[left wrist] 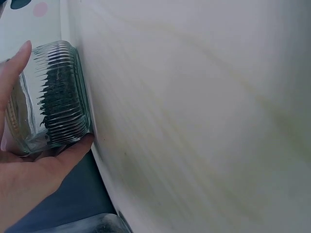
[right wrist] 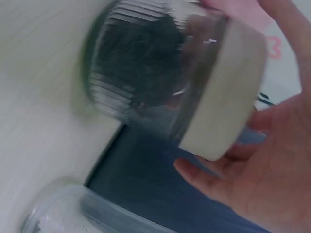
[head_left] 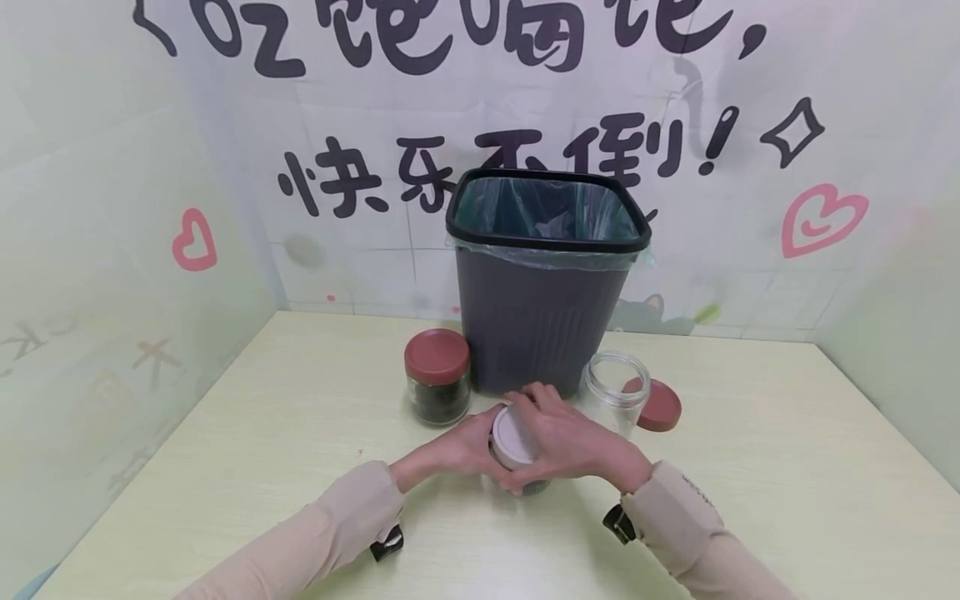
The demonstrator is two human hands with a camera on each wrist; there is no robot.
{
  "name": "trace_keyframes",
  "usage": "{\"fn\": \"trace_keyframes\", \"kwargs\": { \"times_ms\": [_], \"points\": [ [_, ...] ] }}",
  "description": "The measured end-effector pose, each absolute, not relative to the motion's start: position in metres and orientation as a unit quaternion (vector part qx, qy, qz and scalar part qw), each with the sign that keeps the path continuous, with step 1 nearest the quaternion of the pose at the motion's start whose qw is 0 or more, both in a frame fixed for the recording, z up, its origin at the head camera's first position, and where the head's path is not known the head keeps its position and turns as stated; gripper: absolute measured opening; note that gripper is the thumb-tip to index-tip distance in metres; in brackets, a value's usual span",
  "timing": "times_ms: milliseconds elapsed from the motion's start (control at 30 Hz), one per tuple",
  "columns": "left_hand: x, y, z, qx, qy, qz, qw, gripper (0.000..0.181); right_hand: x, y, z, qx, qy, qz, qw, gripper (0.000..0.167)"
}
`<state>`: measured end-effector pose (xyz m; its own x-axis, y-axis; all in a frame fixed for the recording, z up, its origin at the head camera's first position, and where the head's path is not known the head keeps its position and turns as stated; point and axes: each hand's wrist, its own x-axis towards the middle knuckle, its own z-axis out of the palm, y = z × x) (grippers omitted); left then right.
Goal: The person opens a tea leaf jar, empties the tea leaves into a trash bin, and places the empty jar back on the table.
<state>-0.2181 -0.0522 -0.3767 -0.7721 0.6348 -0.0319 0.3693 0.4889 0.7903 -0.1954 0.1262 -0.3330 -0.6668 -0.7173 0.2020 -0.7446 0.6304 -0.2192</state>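
Left hand [head_left: 467,444] wraps fingers round a ribbed clear-glass jar [left wrist: 60,97], right hand [head_left: 572,440] curls fingers over its round whitish lid [head_left: 512,435] above; slackening risks slipping.

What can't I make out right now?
- Head: most of the ribbed clear-glass jar, covered by the left hand and right hand.
- Left wrist: most of its round pale lid, behind the left hand and cut by the left edge.
- Right wrist: what its dark contents are; blurred.
- Head: the floor of the dark-grey, black-rimmed bin, hidden by its front wall.
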Motion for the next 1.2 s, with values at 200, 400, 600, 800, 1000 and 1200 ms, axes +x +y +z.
{"fn": "trace_keyframes", "kwargs": {
  "times_ms": [200, 400, 600, 800, 1000, 1200],
  "points": [
    [-0.218, -0.052, -0.376, 0.297, 0.85, 0.406, 0.158, 0.077, -0.196, 0.122, -0.339, 0.377, -0.916, 0.103, 0.092, 0.071],
    [-0.219, -0.051, -0.376, 0.296, 0.842, 0.421, 0.165, 0.084, -0.198, 0.123, -0.332, 0.379, -0.916, 0.122, 0.048, 0.069],
    [-0.218, -0.051, -0.377, 0.298, 0.843, 0.417, 0.162, 0.091, -0.196, 0.128, -0.324, 0.366, -0.917, 0.155, 0.039, 0.071],
    [-0.218, -0.05, -0.377, 0.294, 0.856, 0.398, 0.149, 0.084, -0.191, 0.146, -0.319, 0.299, -0.934, 0.192, 0.04, 0.072],
    [-0.217, -0.05, -0.377, 0.288, 0.86, 0.398, 0.135, 0.082, -0.182, 0.17, -0.321, 0.275, -0.944, 0.181, 0.025, 0.075],
    [-0.217, -0.049, -0.377, 0.286, 0.859, 0.405, 0.129, 0.083, -0.17, 0.184, -0.332, 0.244, -0.955, 0.167, 0.003, 0.065]
  ]
}}
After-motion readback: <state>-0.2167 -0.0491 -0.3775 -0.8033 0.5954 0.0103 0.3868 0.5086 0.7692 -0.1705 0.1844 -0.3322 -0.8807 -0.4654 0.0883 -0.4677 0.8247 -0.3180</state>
